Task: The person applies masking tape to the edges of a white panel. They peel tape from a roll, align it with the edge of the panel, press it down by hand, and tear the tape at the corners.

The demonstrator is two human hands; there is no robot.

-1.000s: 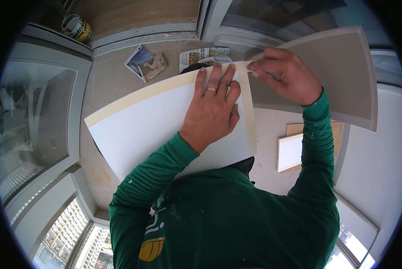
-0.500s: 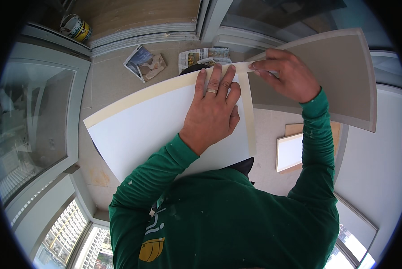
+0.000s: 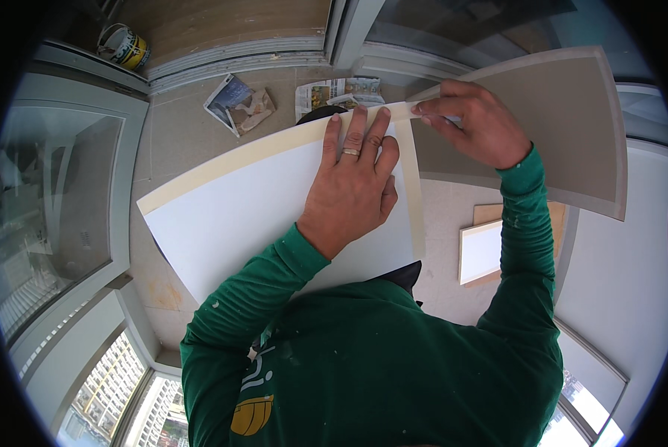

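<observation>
A white board (image 3: pixel 237 220) lies across my lap, with cream masking tape (image 3: pixel 237 157) along its far edge and down its right edge. My left hand (image 3: pixel 351 179) rests flat on it, palm down, fingers spread, their tips on the far tape strip. A ring shows on one finger. At the board's far right corner my right hand (image 3: pixel 477 125) pinches the end of the tape between thumb and fingers. Behind that hand stands a large grey-brown panel (image 3: pixel 550 127) with a paler border; the forearm partly covers its lower edge.
Newspaper (image 3: pixel 339 92) and a printed sheet with crumpled brown paper (image 3: pixel 256 108) lie on the tiled floor beyond the board. A smaller taped white board (image 3: pixel 481 255) lies on the right. A paint bucket (image 3: pixel 128 48) stands at far left, near a glass door (image 3: pixel 58 179).
Almost nothing differs. The right fingertips have shifted very slightly left at the corner; the left hand stays in place on the board.
</observation>
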